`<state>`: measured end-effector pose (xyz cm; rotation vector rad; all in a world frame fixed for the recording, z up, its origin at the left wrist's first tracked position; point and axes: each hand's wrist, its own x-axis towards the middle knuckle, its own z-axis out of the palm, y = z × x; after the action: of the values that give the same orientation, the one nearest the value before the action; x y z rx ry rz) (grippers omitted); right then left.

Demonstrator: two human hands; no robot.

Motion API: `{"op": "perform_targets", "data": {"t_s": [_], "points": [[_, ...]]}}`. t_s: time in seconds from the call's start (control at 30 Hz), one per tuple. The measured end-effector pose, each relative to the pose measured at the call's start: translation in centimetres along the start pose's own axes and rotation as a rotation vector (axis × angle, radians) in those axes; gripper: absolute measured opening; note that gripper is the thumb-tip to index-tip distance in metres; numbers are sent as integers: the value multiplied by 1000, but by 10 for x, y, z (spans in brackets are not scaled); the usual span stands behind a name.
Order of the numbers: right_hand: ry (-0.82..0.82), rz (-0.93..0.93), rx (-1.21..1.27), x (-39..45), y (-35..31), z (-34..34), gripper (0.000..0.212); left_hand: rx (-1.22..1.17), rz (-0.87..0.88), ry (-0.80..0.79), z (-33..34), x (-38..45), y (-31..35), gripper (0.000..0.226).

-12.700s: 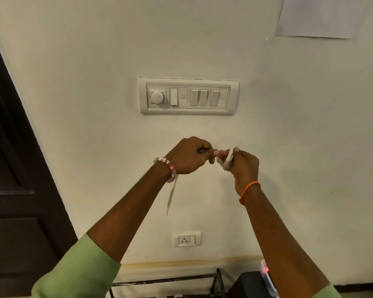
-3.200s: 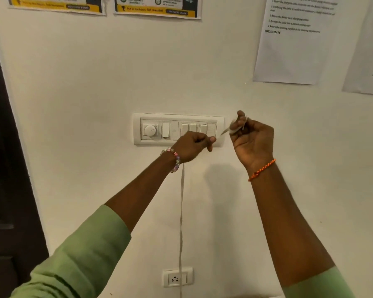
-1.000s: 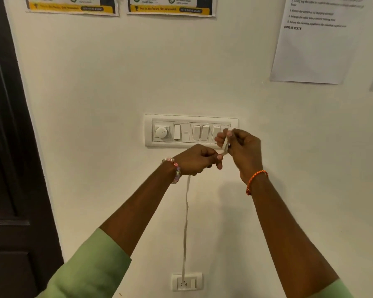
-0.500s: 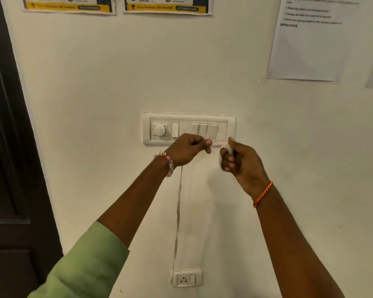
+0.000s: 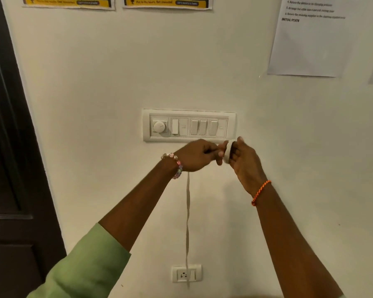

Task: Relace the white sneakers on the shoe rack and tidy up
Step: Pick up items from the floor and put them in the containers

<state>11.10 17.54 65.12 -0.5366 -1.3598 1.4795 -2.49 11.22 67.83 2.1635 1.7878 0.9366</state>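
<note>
Winding: I coil the flat white fabric shoelace just below the white wall switch panel.
Hands: left hand pinches the strand; right hand grips the coil.
Tip: keep turns flat, tension even.

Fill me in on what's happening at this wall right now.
A person in green sleeves stands facing a white wall, winding a long flat white shoelace into a coil. The right hand holds the small wound bundle on its fingers, while the left hand pinches the lace beside it. The loose tail hangs straight down past the white wall socket, below the white switch panel. No sneakers are in view.
</note>
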Motion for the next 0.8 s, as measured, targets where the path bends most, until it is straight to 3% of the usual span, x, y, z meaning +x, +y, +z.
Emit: {"op": "perform_targets", "data": {"t_s": [0.1, 0.23, 0.4, 0.57, 0.8], "points": [[-69, 43, -282, -9, 1, -3, 53, 18, 16, 98, -10, 7, 1, 29], [-133, 84, -385, -17, -7, -5, 69, -60, 5, 158, -15, 12, -2, 28], [-157, 195, 117, -15, -19, -7, 65, -273, -29, 182, -2, 9, -6, 27], [-155, 114, 663, -11, -25, -13, 60, -376, -137, 73, 11, 9, -12, 33], [51, 22, 799, -1, -22, -2, 68, -117, -94, -152, 15, 10, 0, 33]]}}
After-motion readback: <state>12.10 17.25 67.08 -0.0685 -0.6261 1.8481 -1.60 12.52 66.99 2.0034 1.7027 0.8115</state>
